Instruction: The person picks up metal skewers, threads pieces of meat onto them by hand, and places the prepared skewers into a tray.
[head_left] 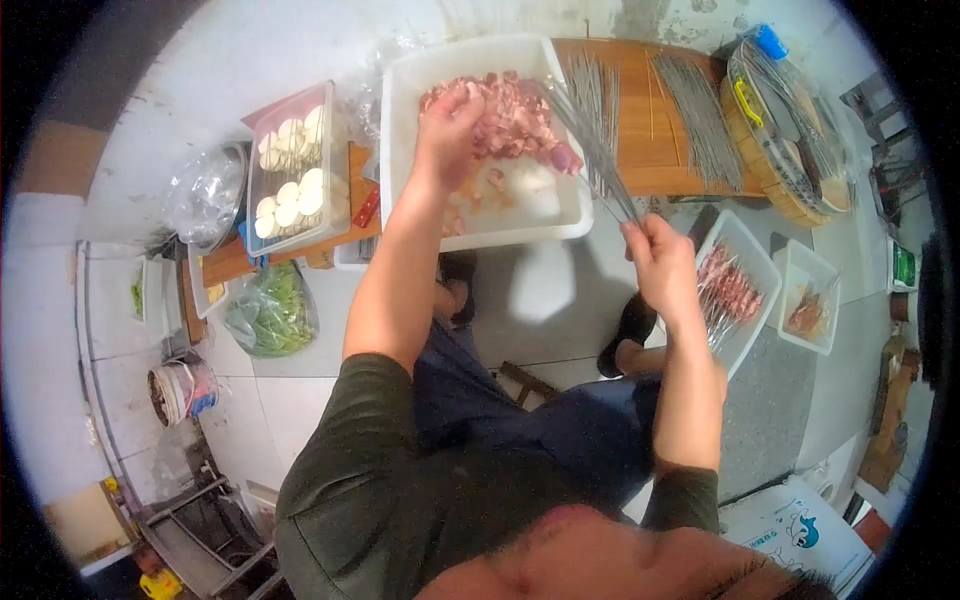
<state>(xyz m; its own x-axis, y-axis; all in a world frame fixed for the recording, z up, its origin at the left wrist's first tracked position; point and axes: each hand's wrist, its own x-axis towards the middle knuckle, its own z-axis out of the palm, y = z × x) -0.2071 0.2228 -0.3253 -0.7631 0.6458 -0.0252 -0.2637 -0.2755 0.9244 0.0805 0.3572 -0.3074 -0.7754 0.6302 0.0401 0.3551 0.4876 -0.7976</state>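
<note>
My left hand (450,130) is over the left part of a heap of cut raw meat (515,120), its fingers closed on a piece of meat that they mostly hide. The heap lies in a white plastic tub (487,240). My right hand (660,262), to the right of the tub, is closed round the lower ends of a bundle of thin metal skewers (602,155). They slant up and left over the tub's right wall. A darker piece of meat (565,158) shows beside the skewers, at the right end of the heap.
More metal skewers (697,115) lie on the wooden board (640,160) behind, beside a round basket (750,140). Right of my leg stand a tray of skewered meat (735,290) and a small white tub (806,310). Left are a box of skewered white rounds (292,185) and bagged greens (270,315).
</note>
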